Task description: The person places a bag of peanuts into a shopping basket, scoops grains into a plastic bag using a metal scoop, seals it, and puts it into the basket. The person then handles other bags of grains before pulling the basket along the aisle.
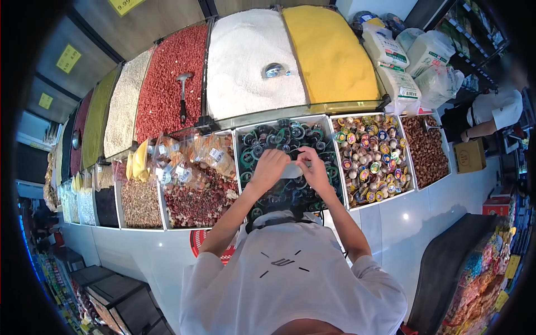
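Note:
Both hands are raised over a white-edged bin of dark, green-trimmed packaged items (262,192). My left hand (272,169) has its fingers bent together at the left side of a small translucent whitish item (291,170). At the right side of that item, my right hand (313,170) pinches its edge between thumb and fingertips. The item looks like a thin bag or container; its exact kind cannot be made out.
Behind are bins of red beans (167,72), white grain (245,61) and yellow grain (329,56). Colourful round-lidded cups (371,162) fill the bin at right. A person (494,111) in a white top stands at far right, near a cardboard box (469,156).

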Motion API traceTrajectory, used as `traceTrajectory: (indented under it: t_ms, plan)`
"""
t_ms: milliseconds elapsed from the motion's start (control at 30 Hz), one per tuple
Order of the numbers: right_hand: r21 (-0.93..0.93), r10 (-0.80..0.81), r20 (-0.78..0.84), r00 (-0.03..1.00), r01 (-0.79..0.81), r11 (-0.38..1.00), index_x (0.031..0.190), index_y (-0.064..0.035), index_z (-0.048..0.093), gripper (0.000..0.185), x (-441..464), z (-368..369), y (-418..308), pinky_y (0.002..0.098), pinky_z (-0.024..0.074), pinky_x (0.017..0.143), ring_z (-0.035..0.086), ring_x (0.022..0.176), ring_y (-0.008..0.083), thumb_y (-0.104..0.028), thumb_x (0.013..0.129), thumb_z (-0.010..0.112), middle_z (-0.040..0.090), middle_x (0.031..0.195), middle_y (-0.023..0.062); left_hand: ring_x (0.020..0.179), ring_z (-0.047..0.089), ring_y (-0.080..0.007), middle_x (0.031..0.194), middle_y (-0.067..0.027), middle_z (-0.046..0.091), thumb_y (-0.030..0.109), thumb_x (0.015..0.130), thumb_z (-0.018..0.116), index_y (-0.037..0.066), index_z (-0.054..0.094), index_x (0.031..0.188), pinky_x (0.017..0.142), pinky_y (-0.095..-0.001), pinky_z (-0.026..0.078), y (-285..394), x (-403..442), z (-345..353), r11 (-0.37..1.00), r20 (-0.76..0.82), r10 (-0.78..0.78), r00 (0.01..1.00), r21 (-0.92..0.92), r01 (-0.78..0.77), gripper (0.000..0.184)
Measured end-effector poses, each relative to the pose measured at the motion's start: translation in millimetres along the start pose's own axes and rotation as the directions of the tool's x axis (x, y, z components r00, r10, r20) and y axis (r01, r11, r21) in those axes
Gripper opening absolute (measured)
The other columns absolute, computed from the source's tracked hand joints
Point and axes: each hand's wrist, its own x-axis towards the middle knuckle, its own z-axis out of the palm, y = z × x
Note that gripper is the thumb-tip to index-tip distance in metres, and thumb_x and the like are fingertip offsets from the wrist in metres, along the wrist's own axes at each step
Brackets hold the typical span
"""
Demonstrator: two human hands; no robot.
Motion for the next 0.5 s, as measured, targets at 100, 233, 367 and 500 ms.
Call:
traceTrajectory:
  t_ms: [100,233,367,500]
  plan:
    - [-0.048,-0.017,-0.020,1.000,0.016,0.999,0.111,-0.0031,0.048,0.041,2.3,3.9,-3.9,0.0317,0.0457,0.071,0.056,0.073,0.0240,0.008,0.073,0.058,0.055,0.078,0.0095,0.078,0.051,-0.0227,0.076,-0.0060,0.051,0.008,0.074,0.055,0.008,0.051,0.080,0.071,-0.0339,0.038,-3.4,-1.4,4.6,0.999,-0.001,-0.026,1.000,0.021,0.026,0.008]
    - [-0.189,-0.076,0.021,0.997,0.078,0.979,0.110,-0.0043,0.049,0.042,1.0,0.1,-0.2,0.0334,0.0444,0.072,0.055,0.076,0.0262,0.006,0.071,0.061,0.056,0.077,0.0093,0.078,0.051,-0.0218,0.076,-0.0058,0.051,0.009,0.073,0.055,0.008,0.051,0.080,0.072,-0.0333,0.038,-0.8,-5.2,2.3,0.999,0.022,0.006,1.000,0.043,-0.007,0.008]
    - [-0.207,-0.118,-0.016,0.993,0.112,0.972,0.111,-0.0051,0.048,0.045,5.2,-3.0,-1.3,0.0349,0.0417,0.070,0.054,0.074,0.0271,0.004,0.070,0.063,0.056,0.075,0.0086,0.078,0.051,-0.0219,0.076,-0.0055,0.052,0.009,0.072,0.055,0.008,0.053,0.079,0.072,-0.0331,0.038,-9.3,-2.7,-4.5,0.998,0.006,-0.001,1.000,0.067,0.000,0.007]
    - [-0.310,-0.208,0.067,0.976,0.219,0.925,0.112,-0.0055,0.047,0.046,12.1,-3.6,-15.0,0.0358,0.0393,0.069,0.053,0.071,0.0278,0.003,0.069,0.062,0.055,0.073,0.0085,0.078,0.052,-0.0214,0.078,-0.0056,0.053,0.010,0.072,0.056,0.008,0.054,0.079,0.071,-0.0332,0.039,-3.4,-3.8,-1.1,0.999,0.011,-0.023,1.000,0.049,0.022,0.007]
